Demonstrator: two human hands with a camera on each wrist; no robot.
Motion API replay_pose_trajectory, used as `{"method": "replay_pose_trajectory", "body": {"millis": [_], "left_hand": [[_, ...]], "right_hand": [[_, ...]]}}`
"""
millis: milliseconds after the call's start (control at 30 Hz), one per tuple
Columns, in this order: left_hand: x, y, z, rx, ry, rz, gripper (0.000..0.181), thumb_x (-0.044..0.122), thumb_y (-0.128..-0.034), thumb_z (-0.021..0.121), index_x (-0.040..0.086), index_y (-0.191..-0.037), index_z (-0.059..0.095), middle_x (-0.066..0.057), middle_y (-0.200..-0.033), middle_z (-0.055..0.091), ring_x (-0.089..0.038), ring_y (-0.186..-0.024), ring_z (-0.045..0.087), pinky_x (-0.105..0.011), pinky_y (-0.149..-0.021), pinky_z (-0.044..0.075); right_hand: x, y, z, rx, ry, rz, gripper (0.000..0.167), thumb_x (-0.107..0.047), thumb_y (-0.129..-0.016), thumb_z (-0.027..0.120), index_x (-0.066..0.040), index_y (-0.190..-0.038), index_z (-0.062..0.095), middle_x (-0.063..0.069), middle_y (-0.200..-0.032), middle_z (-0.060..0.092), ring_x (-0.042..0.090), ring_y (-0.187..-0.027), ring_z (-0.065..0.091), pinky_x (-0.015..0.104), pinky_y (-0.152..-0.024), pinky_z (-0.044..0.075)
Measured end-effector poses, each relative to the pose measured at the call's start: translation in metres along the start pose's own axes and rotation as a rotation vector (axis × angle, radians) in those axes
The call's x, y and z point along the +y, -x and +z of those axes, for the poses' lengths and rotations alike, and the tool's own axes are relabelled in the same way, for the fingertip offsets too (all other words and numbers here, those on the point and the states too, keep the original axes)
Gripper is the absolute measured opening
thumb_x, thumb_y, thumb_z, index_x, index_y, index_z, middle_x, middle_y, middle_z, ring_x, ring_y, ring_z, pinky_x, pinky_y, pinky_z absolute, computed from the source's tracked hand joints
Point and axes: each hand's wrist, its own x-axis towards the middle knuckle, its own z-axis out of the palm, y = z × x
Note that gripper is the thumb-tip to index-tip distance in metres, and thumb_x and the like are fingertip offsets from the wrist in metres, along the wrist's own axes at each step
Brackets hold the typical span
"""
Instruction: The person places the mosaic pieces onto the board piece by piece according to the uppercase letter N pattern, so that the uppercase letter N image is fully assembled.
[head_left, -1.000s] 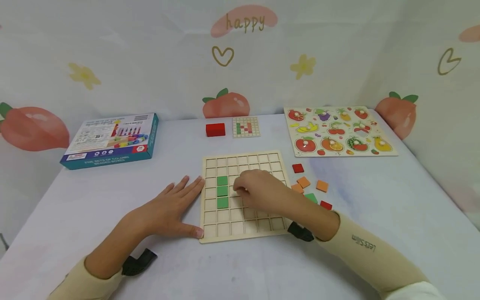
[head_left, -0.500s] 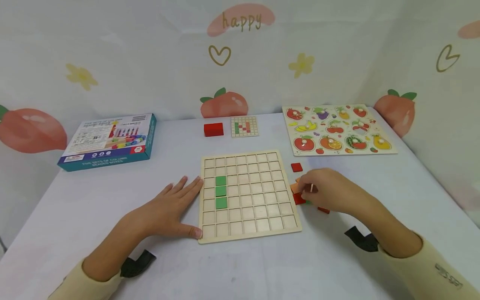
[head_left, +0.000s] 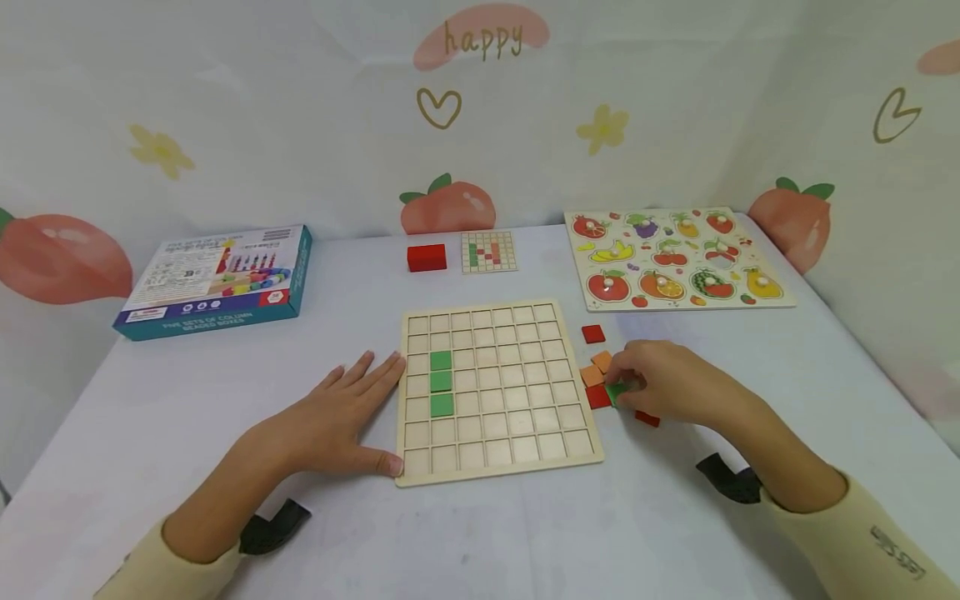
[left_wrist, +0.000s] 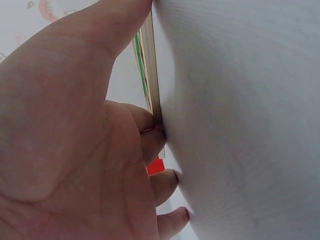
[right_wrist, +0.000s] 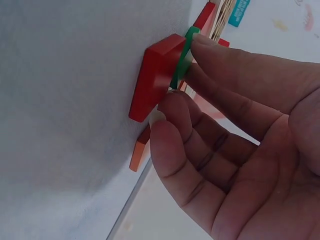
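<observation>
My left hand [head_left: 330, 425] lies with fingers spread along the left edge of a wooden grid board [head_left: 498, 475]; fingertips and thumb touch that edge. Three green tiles [head_left: 441, 381] sit in one column of the board. To the right of the board, my right hand [head_left: 675, 383] pinches a green tile [head_left: 615, 392] between thumb and finger, low over the table. The right wrist view shows the thumb on this green tile [right_wrist: 185, 57], with a red tile [right_wrist: 155, 77] close against it and an orange tile [right_wrist: 139, 150] under the fingers.
Loose red tiles [head_left: 593, 334] and orange tiles [head_left: 592, 377] lie right of the board. Behind it are a red block [head_left: 427, 257] and a small pattern card [head_left: 489, 252]. A boxed toy [head_left: 213, 279] stands back left, a fruit puzzle [head_left: 678, 260] back right.
My right hand has moved from over the board rightward to the loose tiles, and now grips a green one. The left hand has stayed at the board's edge.
</observation>
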Motion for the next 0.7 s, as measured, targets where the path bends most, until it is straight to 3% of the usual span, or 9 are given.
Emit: {"method": "replay_pose_trajectory", "body": {"millis": [300,700], "left_hand": [[0.0007,-0.0007,0.0015,0.010,0.006,0.003,0.131,0.089,-0.0661,0.059,0.015,-0.163,0.012,-0.005,-0.167,0.011,-0.040,-0.151,0.001,-0.064,-0.116,0.006],[0.0008,0.0002,-0.0004,0.007,0.001,0.002,0.130,0.088,-0.0666,0.060,0.014,-0.162,0.013,-0.006,-0.167,0.011,-0.040,-0.151,0.002,-0.064,-0.117,0.008]], "right_hand": [[0.0031,0.0003,0.0012,0.021,-0.037,-0.035,0.023,-0.004,-0.081,0.082,-0.017,-0.085,0.065,-0.007,-0.080,0.059,0.017,-0.079,0.055,0.032,-0.069,0.051],[-0.0025,0.0015,-0.0076,0.046,-0.112,-0.053,0.011,-0.005,-0.086,0.078,-0.014,-0.085,0.071,-0.006,-0.081,0.064,0.016,-0.079,0.058,0.031,-0.068,0.053]]}}
